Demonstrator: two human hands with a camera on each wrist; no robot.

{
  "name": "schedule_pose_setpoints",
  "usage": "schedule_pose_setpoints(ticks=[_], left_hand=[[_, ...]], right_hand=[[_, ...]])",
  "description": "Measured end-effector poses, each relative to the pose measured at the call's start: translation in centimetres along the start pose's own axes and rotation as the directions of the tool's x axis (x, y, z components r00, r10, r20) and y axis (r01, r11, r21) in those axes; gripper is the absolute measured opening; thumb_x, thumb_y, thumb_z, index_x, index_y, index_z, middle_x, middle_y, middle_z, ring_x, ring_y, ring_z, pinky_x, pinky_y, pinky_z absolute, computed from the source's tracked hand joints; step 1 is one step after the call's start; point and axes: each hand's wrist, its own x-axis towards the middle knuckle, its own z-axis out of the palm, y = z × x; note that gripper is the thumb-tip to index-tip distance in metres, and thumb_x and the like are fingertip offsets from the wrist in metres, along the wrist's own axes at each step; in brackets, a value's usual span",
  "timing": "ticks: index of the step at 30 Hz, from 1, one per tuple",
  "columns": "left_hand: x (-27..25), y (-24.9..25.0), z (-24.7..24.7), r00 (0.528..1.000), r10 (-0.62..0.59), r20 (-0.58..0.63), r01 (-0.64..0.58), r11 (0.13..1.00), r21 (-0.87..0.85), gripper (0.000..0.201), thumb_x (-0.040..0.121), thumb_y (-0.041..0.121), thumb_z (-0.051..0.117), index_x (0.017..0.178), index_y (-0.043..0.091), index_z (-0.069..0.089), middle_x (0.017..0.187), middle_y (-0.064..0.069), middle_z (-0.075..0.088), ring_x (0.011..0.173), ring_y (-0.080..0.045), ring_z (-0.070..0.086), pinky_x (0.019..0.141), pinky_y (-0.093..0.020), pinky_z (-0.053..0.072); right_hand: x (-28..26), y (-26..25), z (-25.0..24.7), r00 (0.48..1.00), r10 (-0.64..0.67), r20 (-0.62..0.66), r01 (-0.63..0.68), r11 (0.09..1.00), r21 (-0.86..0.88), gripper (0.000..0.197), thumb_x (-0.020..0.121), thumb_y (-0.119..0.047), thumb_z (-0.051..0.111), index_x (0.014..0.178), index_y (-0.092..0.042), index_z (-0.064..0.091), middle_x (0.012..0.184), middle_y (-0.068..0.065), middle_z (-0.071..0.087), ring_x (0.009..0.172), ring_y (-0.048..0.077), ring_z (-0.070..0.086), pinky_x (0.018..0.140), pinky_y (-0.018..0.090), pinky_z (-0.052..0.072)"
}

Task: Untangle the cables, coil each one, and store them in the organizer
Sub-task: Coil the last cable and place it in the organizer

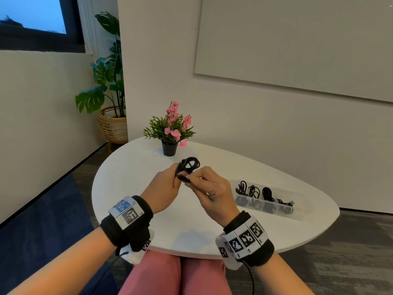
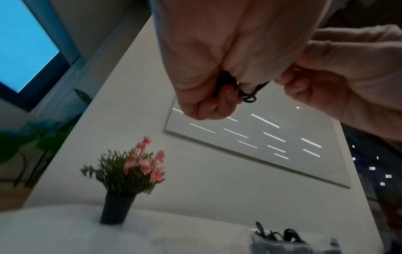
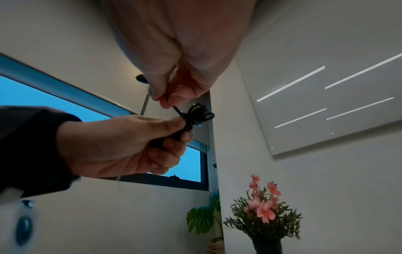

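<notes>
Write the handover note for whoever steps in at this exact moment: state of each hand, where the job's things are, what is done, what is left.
Left hand: grips the coiled black cable by its bundled middle, held above the table.
Right hand: pinches the cable's loose end right beside the coil.
Organizer: clear tray on the table to the right of the hands, with several coiled black cables already standing in its compartments.
Done: the cables in the organizer. No loose cable shows on the table.
Left: secure the loose end on this coil, then set it in the organizer. Whether a compartment is free cannot be told.
</notes>
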Motion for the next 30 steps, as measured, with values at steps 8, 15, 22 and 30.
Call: schedule_pose_setpoints(ticks=[8, 15, 22, 30], left_hand=[[0.3, -1.2, -0.1, 0.954, 0.299, 0.036, -0.280, 0.835, 0.473, 0.019, 0.094, 0.026, 0.051, 0.099, 0.009, 0.057, 0.083, -0.009, 0.061, 0.064, -0.028, 0.059, 0.053, -0.031, 0.040], [-0.1, -2.7, -0.7, 0.833, 0.516, 0.200, -0.519, 0.603, 0.606, 0.016, 0.076, 0.027, 0.072, 0.081, 0.018, 0.060, 0.065, 0.004, 0.058, 0.046, -0.012, 0.052, 0.048, -0.020, 0.030], [-0.7, -4.4, -0.3, 0.790, 0.534, 0.300, -0.585, 0.512, 0.628, 0.020, 0.073, 0.035, 0.073, 0.080, 0.022, 0.060, 0.065, 0.008, 0.058, 0.051, -0.010, 0.055, 0.048, -0.022, 0.040], [-0.6, -4.9, 0.2, 0.772, 0.573, 0.277, -0.586, 0.471, 0.659, 0.015, 0.078, 0.030, 0.064, 0.084, 0.019, 0.055, 0.066, 0.003, 0.057, 0.052, -0.016, 0.054, 0.050, -0.026, 0.041]], right_hand=[[0.1, -1.1, 0.8, 0.874, 0.435, -0.215, -0.378, 0.889, 0.261, 0.012, 0.083, -0.018, 0.067, 0.089, -0.026, 0.074, 0.070, -0.003, 0.064, 0.066, 0.014, 0.058, 0.064, 0.023, 0.048], [0.2, -0.6, 0.3, 0.884, 0.467, -0.002, -0.467, 0.884, -0.019, 0.015, 0.082, -0.017, 0.070, 0.097, -0.014, 0.073, 0.083, -0.003, 0.057, 0.072, 0.006, 0.053, 0.065, 0.012, 0.043], [0.3, 0.2, 0.6, 0.740, 0.648, 0.181, -0.673, 0.718, 0.178, 0.057, 0.077, -0.011, 0.075, 0.125, -0.030, 0.051, 0.083, -0.004, 0.058, 0.068, 0.006, 0.056, 0.071, 0.022, 0.052], [-2.9, 1.5, 0.8, 0.905, 0.325, 0.276, -0.251, 0.929, -0.271, 0.040, 0.088, -0.045, 0.053, 0.120, -0.024, 0.063, 0.129, -0.002, 0.054, 0.111, 0.010, 0.049, 0.096, 0.023, 0.037]])
